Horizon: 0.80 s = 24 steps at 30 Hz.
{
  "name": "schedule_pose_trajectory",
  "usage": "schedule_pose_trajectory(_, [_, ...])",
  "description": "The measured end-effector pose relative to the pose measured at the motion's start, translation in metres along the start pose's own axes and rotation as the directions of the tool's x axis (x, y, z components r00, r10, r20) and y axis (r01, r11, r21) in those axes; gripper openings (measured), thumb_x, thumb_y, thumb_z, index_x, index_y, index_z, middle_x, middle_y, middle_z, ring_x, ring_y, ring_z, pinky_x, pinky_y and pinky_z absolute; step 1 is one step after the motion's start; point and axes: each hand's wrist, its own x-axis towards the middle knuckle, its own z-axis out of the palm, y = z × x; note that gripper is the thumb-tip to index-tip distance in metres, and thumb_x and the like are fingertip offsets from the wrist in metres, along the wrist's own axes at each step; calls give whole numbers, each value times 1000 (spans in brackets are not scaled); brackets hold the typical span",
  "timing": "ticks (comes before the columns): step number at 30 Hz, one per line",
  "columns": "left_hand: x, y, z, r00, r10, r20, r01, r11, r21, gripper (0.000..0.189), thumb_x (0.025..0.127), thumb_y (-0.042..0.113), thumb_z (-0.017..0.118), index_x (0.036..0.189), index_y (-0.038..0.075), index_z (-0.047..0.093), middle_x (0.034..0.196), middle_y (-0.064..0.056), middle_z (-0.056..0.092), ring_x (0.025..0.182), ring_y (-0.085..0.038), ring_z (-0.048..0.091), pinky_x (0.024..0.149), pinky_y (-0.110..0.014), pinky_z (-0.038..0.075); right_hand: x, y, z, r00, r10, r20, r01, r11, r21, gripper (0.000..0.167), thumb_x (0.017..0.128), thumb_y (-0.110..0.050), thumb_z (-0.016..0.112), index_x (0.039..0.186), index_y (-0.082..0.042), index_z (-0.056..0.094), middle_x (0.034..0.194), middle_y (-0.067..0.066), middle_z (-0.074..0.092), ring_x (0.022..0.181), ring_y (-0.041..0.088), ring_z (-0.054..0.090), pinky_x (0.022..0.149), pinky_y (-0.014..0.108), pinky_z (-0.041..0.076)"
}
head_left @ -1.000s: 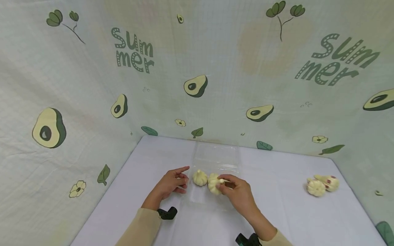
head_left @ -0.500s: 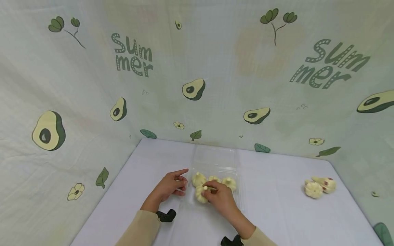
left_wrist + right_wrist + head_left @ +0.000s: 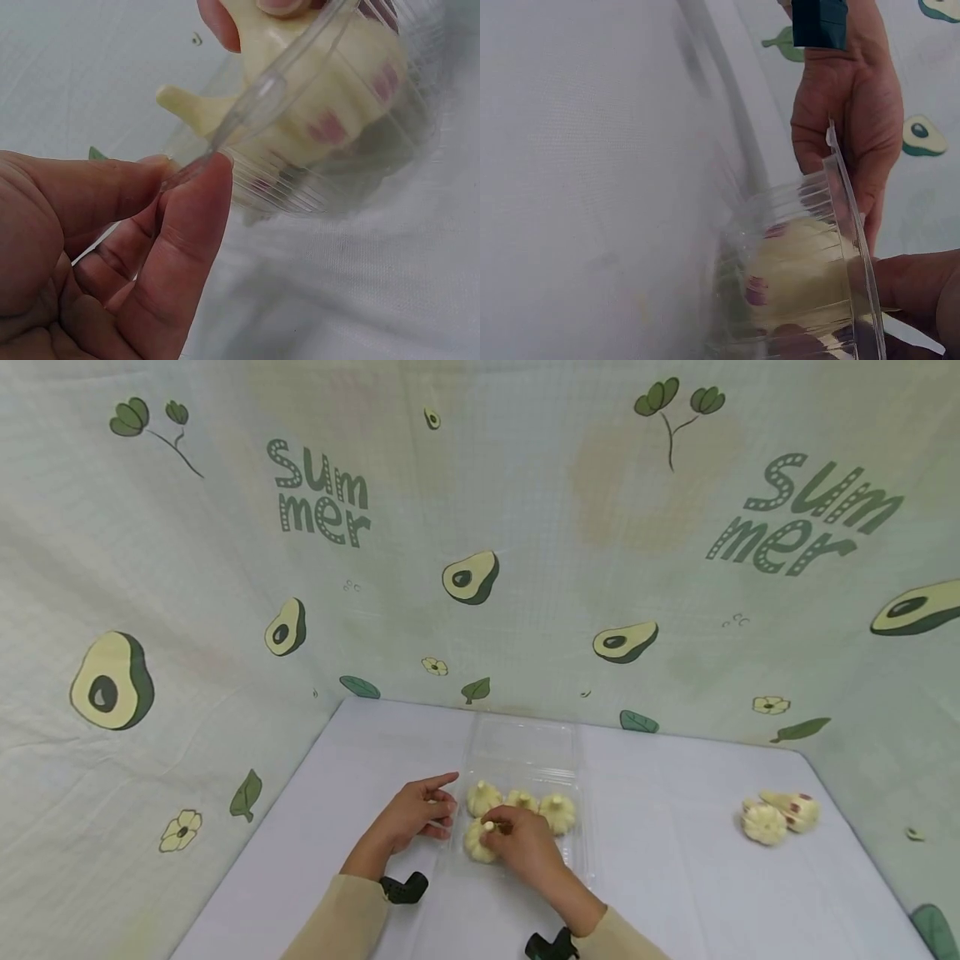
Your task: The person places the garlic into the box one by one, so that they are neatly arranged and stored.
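Note:
A clear plastic clamshell box (image 3: 522, 743) lies with its lid folded back on the table. My left hand (image 3: 417, 814) stays at the box's left side; in the left wrist view its thumb and finger pinch the clear rim (image 3: 259, 97). With thumb and fingertips, my right hand (image 3: 528, 846) holds a cream garlic bulb (image 3: 477, 843) by its stem at the box's front left. Behind it sit a left bulb (image 3: 484, 798), a middle bulb (image 3: 521, 799) and a right bulb (image 3: 557, 812). Through the box wall, the right wrist view shows a purple-marked garlic bulb (image 3: 799, 274).
Two more garlic bulbs, one plain (image 3: 765, 822) and one purple-spotted (image 3: 802, 812), lie together near the table's right edge. A white cloth (image 3: 660, 860) covers the table. A printed curtain (image 3: 540, 527) hangs behind and at the sides.
My right hand has carried the garlic bulb from the box's middle leftward and toward the front left corner. More bulbs behind it came into sight. My left hand has kept its place.

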Motion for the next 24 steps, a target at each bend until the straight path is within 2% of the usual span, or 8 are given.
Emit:
schedule_pose_trajectory(6, [-2, -1, 0, 1000, 6, 7, -6, 1000, 0, 64, 101, 1, 68, 160, 8, 46, 108, -9, 61, 80, -17, 66, 67, -32, 65, -1, -1, 7, 1000, -6, 14, 7, 999, -53, 17, 82, -5, 80, 98, -12, 80, 91, -1, 76, 82, 8, 64, 67, 23, 53])
schedule_pose_trajectory(11, [-3, -2, 1, 1000, 12, 12, -12, 1000, 3, 64, 101, 1, 68, 160, 8, 46, 108, -9, 61, 80, -17, 66, 66, -31, 65, -4, -5, 9, 999, -40, -20, 37, 992, -122, 16, 81, -7, 83, 96, -12, 80, 90, -1, 77, 82, 8, 67, 67, 24, 54])
schedule_pose_trajectory(17, [-2, -5, -1, 1000, 14, 16, -14, 1000, 8, 64, 101, 1, 68, 160, 8, 45, 107, -9, 62, 80, -17, 67, 68, -32, 65, -4, -5, 15, 997, -73, -20, 67, 974, -218, 18, 82, -13, 87, 97, -12, 77, 92, 0, 76, 85, 13, 69, 72, 31, 58])
schedule_pose_trajectory(24, [-3, -4, -1, 1000, 22, 19, -22, 1000, 8, 64, 101, 2, 68, 161, 7, 45, 108, -9, 62, 80, -17, 66, 68, -32, 65, -3, -4, 18, 998, -58, -17, 53, 974, -221, 23, 79, -16, 90, 96, -12, 75, 95, 1, 74, 86, 15, 67, 73, 34, 57])
